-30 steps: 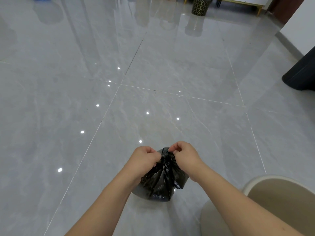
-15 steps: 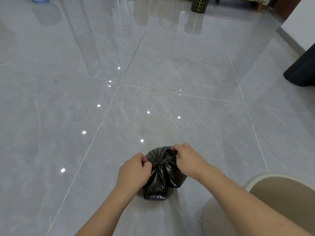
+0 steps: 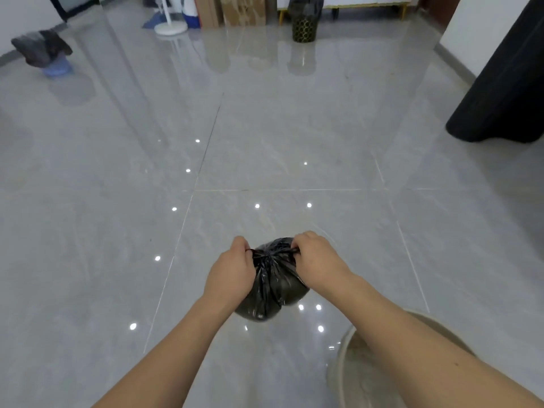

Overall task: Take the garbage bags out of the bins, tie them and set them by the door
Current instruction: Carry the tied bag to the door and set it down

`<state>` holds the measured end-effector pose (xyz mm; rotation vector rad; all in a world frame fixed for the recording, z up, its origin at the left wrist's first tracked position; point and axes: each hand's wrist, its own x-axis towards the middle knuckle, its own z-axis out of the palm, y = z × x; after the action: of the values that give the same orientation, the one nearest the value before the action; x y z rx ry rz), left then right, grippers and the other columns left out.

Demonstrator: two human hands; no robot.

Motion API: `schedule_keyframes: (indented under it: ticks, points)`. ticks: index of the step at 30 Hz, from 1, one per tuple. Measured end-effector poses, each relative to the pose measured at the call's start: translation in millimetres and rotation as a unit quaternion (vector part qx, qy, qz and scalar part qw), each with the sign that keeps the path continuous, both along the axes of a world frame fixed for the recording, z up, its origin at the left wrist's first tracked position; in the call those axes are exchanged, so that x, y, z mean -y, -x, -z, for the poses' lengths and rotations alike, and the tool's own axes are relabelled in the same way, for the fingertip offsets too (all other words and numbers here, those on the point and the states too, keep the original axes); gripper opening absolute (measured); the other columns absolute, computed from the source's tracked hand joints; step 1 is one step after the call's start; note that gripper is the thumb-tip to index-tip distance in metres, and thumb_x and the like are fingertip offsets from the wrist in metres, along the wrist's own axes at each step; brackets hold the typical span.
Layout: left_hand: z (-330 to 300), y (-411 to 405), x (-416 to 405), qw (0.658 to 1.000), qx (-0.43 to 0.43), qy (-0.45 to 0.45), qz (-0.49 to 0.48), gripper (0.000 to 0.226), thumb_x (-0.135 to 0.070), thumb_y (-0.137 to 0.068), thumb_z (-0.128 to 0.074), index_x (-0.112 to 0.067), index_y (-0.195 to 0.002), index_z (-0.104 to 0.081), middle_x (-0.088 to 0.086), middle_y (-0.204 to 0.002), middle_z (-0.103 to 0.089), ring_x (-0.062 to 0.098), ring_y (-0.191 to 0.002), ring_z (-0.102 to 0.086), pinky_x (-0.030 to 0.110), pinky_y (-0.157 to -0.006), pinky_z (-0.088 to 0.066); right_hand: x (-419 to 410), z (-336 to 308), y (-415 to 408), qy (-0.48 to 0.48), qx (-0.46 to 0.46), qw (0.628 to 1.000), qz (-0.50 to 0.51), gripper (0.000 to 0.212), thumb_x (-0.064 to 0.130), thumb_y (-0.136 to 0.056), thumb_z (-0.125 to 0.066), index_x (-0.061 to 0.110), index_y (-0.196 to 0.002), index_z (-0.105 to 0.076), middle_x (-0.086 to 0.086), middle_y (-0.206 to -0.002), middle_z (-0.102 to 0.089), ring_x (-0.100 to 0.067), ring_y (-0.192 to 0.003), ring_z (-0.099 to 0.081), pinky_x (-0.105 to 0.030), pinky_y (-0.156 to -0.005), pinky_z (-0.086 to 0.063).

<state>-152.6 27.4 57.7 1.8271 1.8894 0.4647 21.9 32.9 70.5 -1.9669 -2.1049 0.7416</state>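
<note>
Where the glossy grey marble-look floor (image 3: 117, 231) mirrors small ceiling lights, a black garbage bag (image 3: 269, 285) of thin, crinkled plastic sits as a rounded lump, its neck gathered into tight pleats. On the bag's left, the left hand (image 3: 232, 275) has its fingers curled around a twisted strip of the plastic; on the bag's right, the right hand (image 3: 316, 260) pinches the matching strip, and the two strips run taut across the top. Half a second ago the hands were closer together on the neck and the view was lower; now the far end of the room shows. Just right of the bag and nearer the camera stands a round cream bin (image 3: 379, 375) of smooth plastic; its inside looks bare, though an arm covers much of it. Far beyond the bag stands a black patterned bin (image 3: 304, 23) lined with dark plastic. Far beyond the bag to its left sits a blue bin (image 3: 57, 67) with a dark liner draped over its rim.
</note>
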Motion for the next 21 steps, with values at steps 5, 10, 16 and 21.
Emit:
schedule_keyframes:
  ticks: [5, 10, 16, 21]
  points:
    - [-198.1, -48.3, -27.4, 0.998, -0.014, -0.053, 0.038, 0.013, -0.018, -0.101, -0.034, -0.014, -0.097, -0.046, 0.005, -0.070, -0.059, 0.027, -0.065, -0.057, 0.042, -0.061, -0.047, -1.9, -201.2, -50.0, -0.015, -0.037, 0.996, 0.079, 0.031, 0.010, -0.095, -0.039, 0.018, -0.121, -0.053, -0.009, -0.107, -0.064, -0.028, -0.092, -0.060, -0.034, -0.076, -0.050]
    - [-455.9, -88.6, -52.5, 0.985, -0.039, -0.118, 0.119, 0.012, -0.016, -0.100, -0.034, -0.013, -0.098, -0.046, 0.001, -0.069, -0.055, 0.028, -0.065, -0.054, 0.037, -0.058, -0.043, -7.2, -458.5, -89.7, -0.064, -0.026, 0.989, 0.132, 0.027, 0.006, -0.091, -0.040, 0.017, -0.111, -0.054, -0.011, -0.105, -0.064, -0.032, -0.093, -0.058, -0.033, -0.074, -0.045]
    - [-732.5, -124.1, -62.8, 0.974, 0.005, -0.155, 0.162, 0.017, -0.018, -0.098, -0.039, -0.015, -0.103, -0.055, 0.010, -0.096, -0.065, 0.033, -0.089, -0.059, 0.038, -0.072, -0.047, 14.0, -737.6, -119.4, -0.153, -0.007, 0.974, 0.166, 0.031, 0.002, -0.091, -0.038, 0.010, -0.114, -0.058, -0.012, -0.114, -0.059, -0.032, -0.105, -0.054, -0.035, -0.083, -0.041]
    - [-837.3, -160.8, -45.0, 0.961, 0.044, -0.213, 0.173, 0.019, -0.020, -0.099, -0.038, -0.015, -0.103, -0.056, 0.010, -0.099, -0.065, 0.033, -0.089, -0.059, 0.045, -0.078, -0.051, 32.7, -829.8, -141.4, -0.212, -0.010, 0.951, 0.226, 0.019, 0.004, -0.093, -0.035, 0.005, -0.083, -0.051, -0.014, -0.097, -0.049, -0.033, -0.093, -0.050, -0.034, -0.073, -0.038]
